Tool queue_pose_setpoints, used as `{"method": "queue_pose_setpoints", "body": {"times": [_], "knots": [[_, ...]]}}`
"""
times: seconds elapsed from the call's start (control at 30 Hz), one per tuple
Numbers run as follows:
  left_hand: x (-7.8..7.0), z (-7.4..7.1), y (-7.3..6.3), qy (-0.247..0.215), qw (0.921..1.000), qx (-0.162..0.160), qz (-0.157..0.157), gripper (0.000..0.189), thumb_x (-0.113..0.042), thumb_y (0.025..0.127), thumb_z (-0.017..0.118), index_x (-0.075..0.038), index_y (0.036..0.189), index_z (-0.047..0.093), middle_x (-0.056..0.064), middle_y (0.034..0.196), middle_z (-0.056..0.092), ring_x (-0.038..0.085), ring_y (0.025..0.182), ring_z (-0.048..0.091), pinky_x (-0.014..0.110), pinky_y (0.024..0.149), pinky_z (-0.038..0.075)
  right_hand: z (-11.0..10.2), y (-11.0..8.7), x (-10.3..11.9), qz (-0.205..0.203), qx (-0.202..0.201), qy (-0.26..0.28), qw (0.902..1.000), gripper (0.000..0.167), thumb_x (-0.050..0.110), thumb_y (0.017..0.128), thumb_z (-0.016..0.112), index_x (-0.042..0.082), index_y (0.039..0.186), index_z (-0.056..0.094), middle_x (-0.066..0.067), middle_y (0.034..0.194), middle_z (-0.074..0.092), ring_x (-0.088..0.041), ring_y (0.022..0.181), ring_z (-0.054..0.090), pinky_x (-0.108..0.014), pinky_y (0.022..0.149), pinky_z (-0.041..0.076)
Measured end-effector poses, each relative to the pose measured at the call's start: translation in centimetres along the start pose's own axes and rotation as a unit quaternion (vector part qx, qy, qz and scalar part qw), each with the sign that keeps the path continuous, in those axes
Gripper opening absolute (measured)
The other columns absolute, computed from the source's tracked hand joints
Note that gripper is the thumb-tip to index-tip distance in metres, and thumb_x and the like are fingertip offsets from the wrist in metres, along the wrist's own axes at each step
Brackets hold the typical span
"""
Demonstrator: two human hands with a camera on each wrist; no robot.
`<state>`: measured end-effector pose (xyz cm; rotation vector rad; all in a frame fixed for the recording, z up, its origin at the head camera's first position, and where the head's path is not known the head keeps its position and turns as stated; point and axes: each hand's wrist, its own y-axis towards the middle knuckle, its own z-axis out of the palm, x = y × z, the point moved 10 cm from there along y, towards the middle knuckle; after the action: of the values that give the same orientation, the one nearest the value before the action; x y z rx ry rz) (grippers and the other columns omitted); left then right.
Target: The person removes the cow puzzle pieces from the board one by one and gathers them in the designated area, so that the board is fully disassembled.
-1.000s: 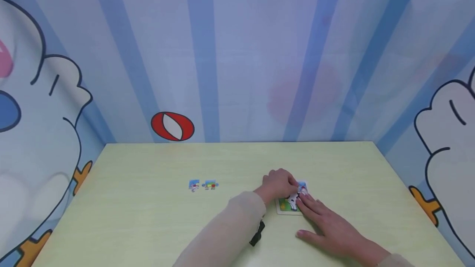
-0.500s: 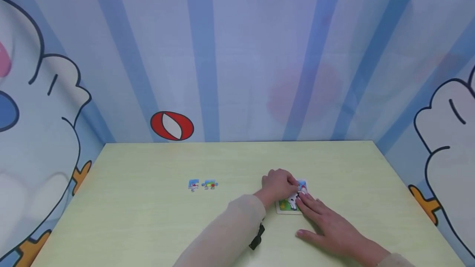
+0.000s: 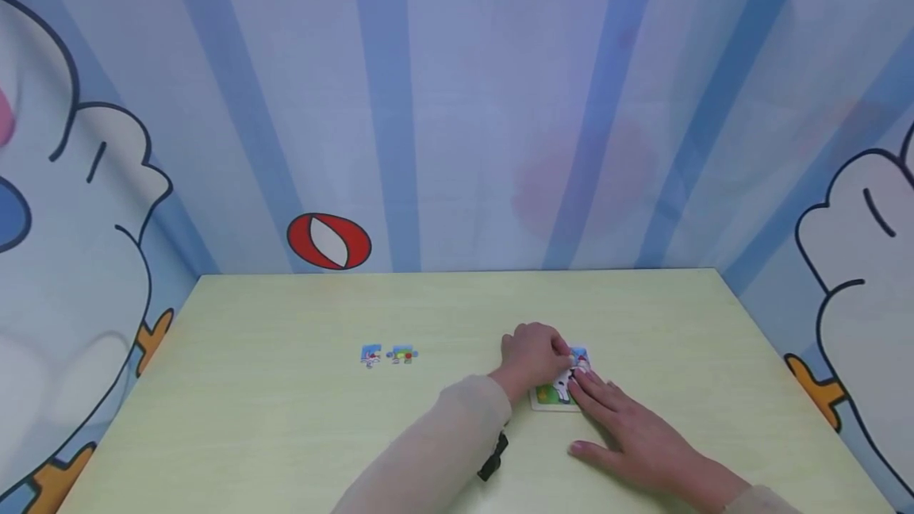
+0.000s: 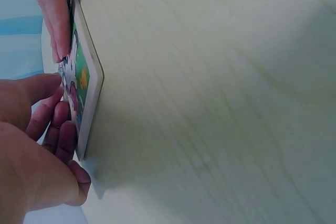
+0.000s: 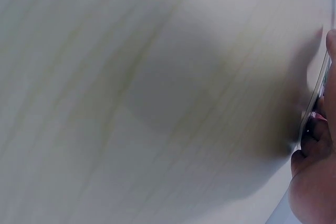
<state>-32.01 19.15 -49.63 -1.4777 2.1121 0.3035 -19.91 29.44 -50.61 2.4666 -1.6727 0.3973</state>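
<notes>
A small jigsaw puzzle board (image 3: pixel 546 408) with a pale border and a colourful animal picture lies on the table, partly covered by both hands. My left hand (image 3: pixel 531 355) bends over its upper left part, thumb and fingertips brought together at a puzzle piece mostly hidden by the fingers. In the left wrist view, the left thumb (image 4: pixel 42 85) reaches to the picture's surface while other fingers curl by the board's edge. My right hand (image 3: pixel 635 435) lies flat from the right, its straight fingertips resting on the picture and its thumb spread on the table.
Two loose puzzle pieces (image 3: pixel 370 354) lie side by side on the light wooden table (image 3: pixel 286 419), left of the board. A black strap (image 3: pixel 493 457) hangs by the left wrist. A blue striped cloth backdrop (image 3: pixel 464 141) rises behind the table.
The whole head view has shifted slightly. Both hands and the board keep almost the same places.
</notes>
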Motion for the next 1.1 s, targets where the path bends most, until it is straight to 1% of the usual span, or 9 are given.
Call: {"method": "queue_pose_setpoints", "body": {"times": [0.17,0.3,0.4,0.57,0.83,0.97,1.1], "knots": [[0.22,-0.16,0.15,0.000,0.9999,-0.008,-0.008,0.012,-0.036,0.096,0.080,-0.026,0.102,0.078,-0.010,0.096,0.062,0.013,0.097,0.055,0.036,0.089,0.043,-0.08,0.01,0.10,-0.006,-0.004,-0.003,1.0000,0.088,0.074,0.099,0.054,0.019,0.166,0.041,-0.004,0.173,0.036,-0.034,0.157,0.037,-0.056,0.118,0.041],[0.20,-0.32,0.16,-0.002,0.9999,-0.011,-0.006,0.014,-0.035,0.096,0.080,-0.025,0.105,0.077,-0.009,0.092,0.058,0.012,0.094,0.053,0.035,0.088,0.042,-0.10,0.02,0.08,-0.003,-0.003,-0.004,1.0000,0.088,0.075,0.099,0.054,0.019,0.166,0.041,-0.004,0.173,0.036,-0.035,0.156,0.037,-0.056,0.118,0.042],[0.04,-0.47,0.02,0.000,1.0000,-0.009,-0.001,0.015,-0.034,0.096,0.080,-0.025,0.107,0.078,-0.009,0.093,0.058,0.012,0.094,0.052,0.035,0.088,0.042,-0.02,0.04,0.04,0.000,0.001,-0.002,1.0000,0.089,0.076,0.099,0.053,0.019,0.166,0.041,-0.004,0.173,0.035,-0.034,0.157,0.036,-0.056,0.118,0.041],[-0.06,-0.32,0.14,0.006,1.0000,-0.002,0.006,0.016,-0.034,0.097,0.079,-0.026,0.111,0.079,-0.010,0.094,0.058,0.012,0.095,0.052,0.036,0.088,0.042,0.04,0.05,0.09,-0.002,0.003,-0.004,1.0000,0.089,0.076,0.099,0.053,0.018,0.166,0.041,-0.005,0.173,0.035,-0.033,0.157,0.035,-0.056,0.119,0.040],[-0.15,-0.12,0.22,0.016,0.9998,0.001,0.011,0.015,-0.034,0.098,0.078,-0.028,0.112,0.080,-0.009,0.097,0.058,0.013,0.095,0.051,0.036,0.088,0.042,0.01,0.05,0.06,-0.002,0.005,-0.003,1.0000,0.090,0.076,0.099,0.053,0.018,0.166,0.040,-0.005,0.173,0.035,-0.035,0.157,0.036,-0.057,0.118,0.041],[-0.08,-0.27,0.06,0.021,0.9998,0.000,0.003,0.014,-0.034,0.097,0.078,-0.026,0.109,0.080,-0.008,0.099,0.061,0.015,0.098,0.054,0.037,0.090,0.044,0.00,0.06,0.16,-0.006,0.001,-0.003,1.0000,0.089,0.075,0.099,0.054,0.017,0.166,0.041,-0.005,0.173,0.035,-0.033,0.157,0.036,-0.056,0.118,0.041],[0.21,-0.47,-0.01,0.022,0.9996,-0.008,-0.013,0.010,-0.033,0.097,0.078,-0.027,0.105,0.080,-0.008,0.098,0.064,0.015,0.099,0.056,0.038,0.090,0.045,-0.03,0.09,0.20,-0.006,0.001,-0.003,1.0000,0.089,0.075,0.099,0.054,0.017,0.165,0.042,-0.005,0.172,0.036,-0.033,0.157,0.036,-0.055,0.119,0.040]]}}
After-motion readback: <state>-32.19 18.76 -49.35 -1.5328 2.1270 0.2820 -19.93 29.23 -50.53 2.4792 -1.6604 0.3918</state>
